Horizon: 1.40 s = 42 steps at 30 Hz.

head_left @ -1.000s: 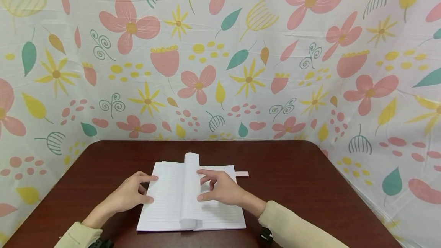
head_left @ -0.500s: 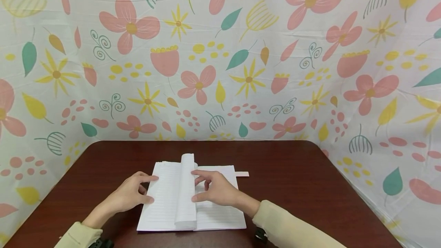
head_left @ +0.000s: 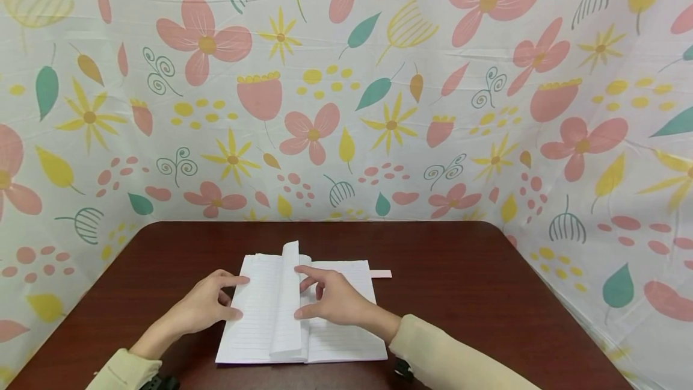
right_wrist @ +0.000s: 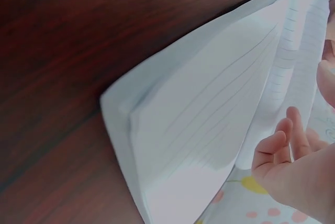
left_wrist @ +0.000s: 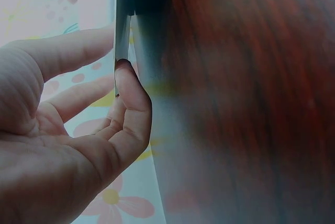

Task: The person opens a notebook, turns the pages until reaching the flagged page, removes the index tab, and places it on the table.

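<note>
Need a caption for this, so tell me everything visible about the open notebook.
The notebook lies open on the dark reddish-brown table, its pages white and ruled, apparently paper. Near the middle, raised pages stand up in a curve. A pale pink strip shows beyond its right edge. The left hand grips its left edge; the right hand touches the raised pages with thumb and index finger.

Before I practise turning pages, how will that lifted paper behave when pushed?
The lifted paper is probably floppy: it curves above the open notebook. It's likely light: only fingertips of the right hand appear to touch it.
</note>
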Tool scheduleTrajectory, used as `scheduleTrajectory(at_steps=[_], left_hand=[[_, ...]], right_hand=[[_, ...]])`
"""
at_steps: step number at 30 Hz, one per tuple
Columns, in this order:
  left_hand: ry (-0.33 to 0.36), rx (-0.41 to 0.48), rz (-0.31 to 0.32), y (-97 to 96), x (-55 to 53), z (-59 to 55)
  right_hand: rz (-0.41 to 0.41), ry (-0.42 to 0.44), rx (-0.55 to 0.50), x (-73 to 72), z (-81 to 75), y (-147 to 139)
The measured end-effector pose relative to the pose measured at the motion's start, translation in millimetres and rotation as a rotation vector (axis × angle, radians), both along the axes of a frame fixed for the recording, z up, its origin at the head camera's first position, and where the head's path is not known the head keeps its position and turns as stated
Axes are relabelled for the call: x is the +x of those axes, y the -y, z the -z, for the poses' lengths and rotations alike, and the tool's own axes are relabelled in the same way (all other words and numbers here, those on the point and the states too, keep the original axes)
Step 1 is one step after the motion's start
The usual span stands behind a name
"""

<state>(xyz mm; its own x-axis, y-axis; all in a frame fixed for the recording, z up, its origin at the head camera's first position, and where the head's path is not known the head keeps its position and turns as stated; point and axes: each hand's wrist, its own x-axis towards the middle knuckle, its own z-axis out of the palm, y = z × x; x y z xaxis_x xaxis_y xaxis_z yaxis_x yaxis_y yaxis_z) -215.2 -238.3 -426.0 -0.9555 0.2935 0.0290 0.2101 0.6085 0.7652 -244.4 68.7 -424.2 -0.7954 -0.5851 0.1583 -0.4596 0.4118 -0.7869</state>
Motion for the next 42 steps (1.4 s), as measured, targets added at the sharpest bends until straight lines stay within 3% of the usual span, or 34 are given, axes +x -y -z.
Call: scheduleTrajectory(at_steps=[10, 20, 30, 37, 42], left_hand=[[0.013, 0.014, 0.017, 1.2, 0.1, 0.5], [0.003, 0.005, 0.002, -0.5, -0.7, -1.0], [-0.009, -0.001, 0.019, -0.4, -1.0, -0.9], [0.015, 0.019, -0.012, -1.9, 0.6, -1.1], [-0.005, -0.001, -0.035, -3.8, -0.4, 0.3]], right_hand=[[0.015, -0.027, 0.008, 0.2, 1.7, 2.9], [-0.003, 0.012, 0.077, 1.5, -0.6, 7.5], [-0.025, 0.041, 0.071, 3.5, -1.2, 7.2], [-0.045, 0.037, 0.084, 2.7, 0.1, 6.4], [-0.051, 0.032, 0.078, 2.9, 1.3, 6.3]])
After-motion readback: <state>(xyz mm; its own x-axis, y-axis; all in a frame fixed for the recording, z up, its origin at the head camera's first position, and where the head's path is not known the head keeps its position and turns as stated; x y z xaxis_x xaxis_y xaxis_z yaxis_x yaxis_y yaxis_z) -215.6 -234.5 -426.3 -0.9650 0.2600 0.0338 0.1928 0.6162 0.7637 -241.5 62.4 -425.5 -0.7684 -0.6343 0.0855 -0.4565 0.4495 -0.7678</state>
